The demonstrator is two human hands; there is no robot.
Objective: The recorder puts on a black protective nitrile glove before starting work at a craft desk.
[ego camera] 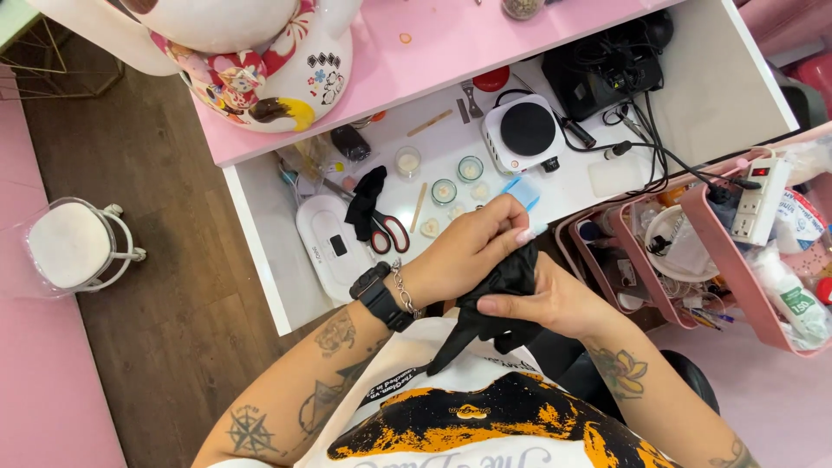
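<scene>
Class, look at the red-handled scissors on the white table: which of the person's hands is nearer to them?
Left. The left hand sits just right of the scissors, gripping the black glove. The right hand is farther off, lower and to the right.

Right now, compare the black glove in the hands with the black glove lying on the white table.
The black glove in the hands is held off the table, fingers dangling; the black glove on the table lies crumpled beside red-handled scissors. The left hand and right hand grip one; nothing touches the other. Both are black.
</scene>
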